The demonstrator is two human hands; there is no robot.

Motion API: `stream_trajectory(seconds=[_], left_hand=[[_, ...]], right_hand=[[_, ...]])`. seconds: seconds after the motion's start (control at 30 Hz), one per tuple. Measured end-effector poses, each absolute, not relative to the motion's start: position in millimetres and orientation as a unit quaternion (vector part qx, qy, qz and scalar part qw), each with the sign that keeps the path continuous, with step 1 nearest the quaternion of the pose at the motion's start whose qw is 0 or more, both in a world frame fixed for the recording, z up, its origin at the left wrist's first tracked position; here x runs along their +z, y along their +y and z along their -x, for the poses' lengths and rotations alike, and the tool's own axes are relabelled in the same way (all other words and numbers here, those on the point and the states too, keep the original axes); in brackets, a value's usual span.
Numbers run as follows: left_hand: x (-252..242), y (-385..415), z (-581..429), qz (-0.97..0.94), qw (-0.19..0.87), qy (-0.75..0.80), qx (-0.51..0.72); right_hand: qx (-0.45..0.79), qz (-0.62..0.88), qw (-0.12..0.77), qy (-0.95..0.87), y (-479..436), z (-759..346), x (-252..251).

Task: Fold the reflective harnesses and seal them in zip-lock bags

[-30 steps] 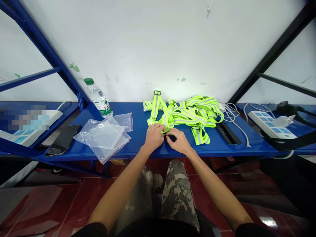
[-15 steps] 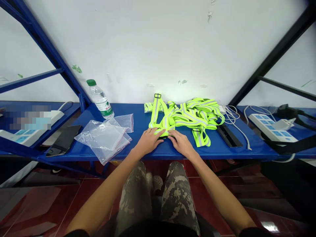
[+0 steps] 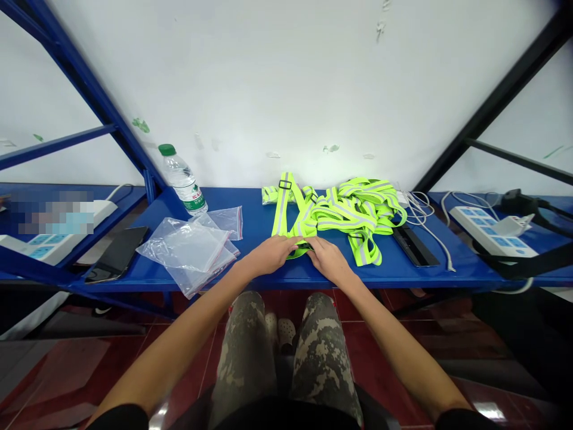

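Neon-yellow reflective straps with grey stripes lie in a tangled heap on the blue table. At the near edge of the heap, my left hand is closed on a strap, thumb and fingers pinching it. My right hand grips the strap just beside it, its fingers curled over the band. One strap with a black slide buckle stretches away from my hands toward the wall. Behind that strap lies a small packet of the same yellow material.
Left of my hands lie clear zip bags, a water bottle and a black phone. To the right are a dark flat device, white cables and a power strip. Metal frame posts flank both sides.
My left hand has turned and closed more tightly around the strap, whose near part is lifted and folded. The buckled strap has shifted slightly. My right hand stays nearly in place.
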State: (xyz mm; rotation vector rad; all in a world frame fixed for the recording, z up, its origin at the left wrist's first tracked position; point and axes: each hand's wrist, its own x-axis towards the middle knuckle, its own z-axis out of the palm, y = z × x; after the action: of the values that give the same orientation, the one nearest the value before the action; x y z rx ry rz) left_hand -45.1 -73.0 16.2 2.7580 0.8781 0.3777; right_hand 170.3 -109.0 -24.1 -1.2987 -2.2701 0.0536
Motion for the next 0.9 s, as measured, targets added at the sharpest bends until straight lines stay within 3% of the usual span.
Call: stream_trajectory(seconds=[0.17,0.67,0.9], left_hand=[[9.9,-84.1,45.0,-0.928,0.092,0.308,0.188],[2.9,-72.3,45.6,-0.907,0.153,0.321,0.225],[3.6,-52.0,38.1,-0.888,0.195,0.349,0.228]], right_hand=[[0.033,0.489,0.232,-0.840,-108.3,-170.8,-20.2],[0.149,0.469,0.412,-0.766,-102.2,-174.8,-25.1],[0.262,0.512,0.411,-0.708,-93.7,-166.4,-20.9]])
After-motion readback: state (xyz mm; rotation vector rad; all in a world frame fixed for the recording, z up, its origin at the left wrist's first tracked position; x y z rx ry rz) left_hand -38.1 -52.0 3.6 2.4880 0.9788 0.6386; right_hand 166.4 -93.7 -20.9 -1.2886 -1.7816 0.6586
